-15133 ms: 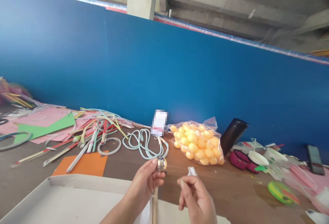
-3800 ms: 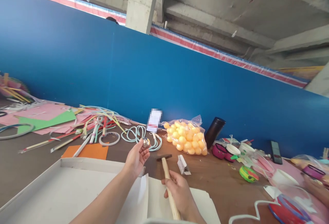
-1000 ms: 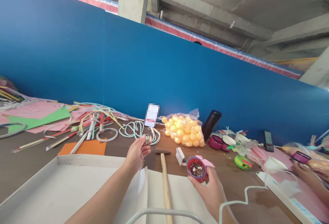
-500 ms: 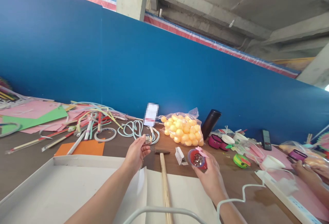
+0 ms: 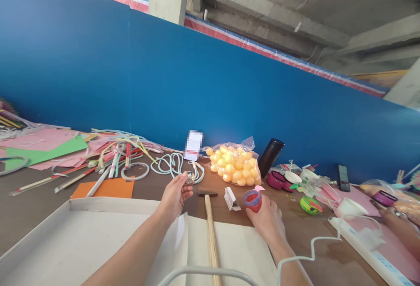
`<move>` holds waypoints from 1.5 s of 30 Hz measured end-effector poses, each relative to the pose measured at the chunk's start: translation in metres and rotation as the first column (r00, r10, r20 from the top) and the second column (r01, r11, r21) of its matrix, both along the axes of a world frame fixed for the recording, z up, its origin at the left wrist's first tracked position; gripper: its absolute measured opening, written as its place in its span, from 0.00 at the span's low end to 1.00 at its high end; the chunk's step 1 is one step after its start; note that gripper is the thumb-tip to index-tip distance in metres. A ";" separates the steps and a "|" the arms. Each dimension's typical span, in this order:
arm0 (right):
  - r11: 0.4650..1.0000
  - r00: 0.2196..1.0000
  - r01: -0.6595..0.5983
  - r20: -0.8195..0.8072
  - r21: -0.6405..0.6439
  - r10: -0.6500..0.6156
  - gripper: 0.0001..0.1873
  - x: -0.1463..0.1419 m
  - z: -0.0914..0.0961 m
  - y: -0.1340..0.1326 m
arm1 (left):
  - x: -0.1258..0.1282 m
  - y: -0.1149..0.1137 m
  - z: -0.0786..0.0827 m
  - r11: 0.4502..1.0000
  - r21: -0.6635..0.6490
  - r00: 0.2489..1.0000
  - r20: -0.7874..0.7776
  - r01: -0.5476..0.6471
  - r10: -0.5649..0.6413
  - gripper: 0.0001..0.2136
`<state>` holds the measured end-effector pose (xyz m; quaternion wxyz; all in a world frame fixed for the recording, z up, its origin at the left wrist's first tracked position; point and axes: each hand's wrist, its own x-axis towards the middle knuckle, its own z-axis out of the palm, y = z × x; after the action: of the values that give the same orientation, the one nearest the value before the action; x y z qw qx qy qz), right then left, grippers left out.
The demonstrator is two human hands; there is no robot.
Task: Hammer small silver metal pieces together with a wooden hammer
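Observation:
My left hand [image 5: 173, 197] is raised over the brown table [image 5: 49, 203] and pinches a small shiny ball studded with silver pins [image 5: 189, 177] at its fingertips. My right hand [image 5: 266, 220] is wrapped around a small red cup with a blue rim [image 5: 252, 199], held low near the table. A wooden-handled hammer [image 5: 210, 229] lies between my hands, its head pointing away from me. A small white box [image 5: 231, 198] lies just left of the cup.
A shallow white tray [image 5: 82, 242] lies at the front left. Behind are a bag of orange balls [image 5: 234, 167], a black tumbler [image 5: 270, 156], coiled pale tubing [image 5: 173, 163], straws and coloured paper [image 5: 108, 187]. Another person's hand [image 5: 398, 227] works at the far right.
My right hand put the hammer down, picked up the red cup of pins, and has now moved it forward and lower toward the table. My left hand stays holding the ball.

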<state>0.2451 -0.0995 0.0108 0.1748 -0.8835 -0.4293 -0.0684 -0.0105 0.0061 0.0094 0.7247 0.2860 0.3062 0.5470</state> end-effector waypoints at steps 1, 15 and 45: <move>1.000 1.000 0.007 0.008 -0.008 -0.007 0.33 -0.001 0.001 -0.001 | 0.000 0.000 0.000 1.000 0.001 1.000 -0.003 0.001 -0.001 0.10; 0.955 0.952 -0.291 -0.081 0.052 0.294 0.27 -0.038 0.000 -0.010 | 0.001 0.001 -0.002 1.000 0.002 1.000 -0.029 0.005 -0.005 0.10; 0.917 0.873 -0.317 0.303 -0.243 0.382 0.34 -0.015 0.028 0.009 | 0.003 -0.001 -0.004 1.000 0.016 0.996 -0.088 0.008 -0.007 0.14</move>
<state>0.2302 -0.0907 0.0391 0.0234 -0.7775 -0.6106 -0.1485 -0.0077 0.0054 0.0057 0.7102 0.3169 0.3320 0.5338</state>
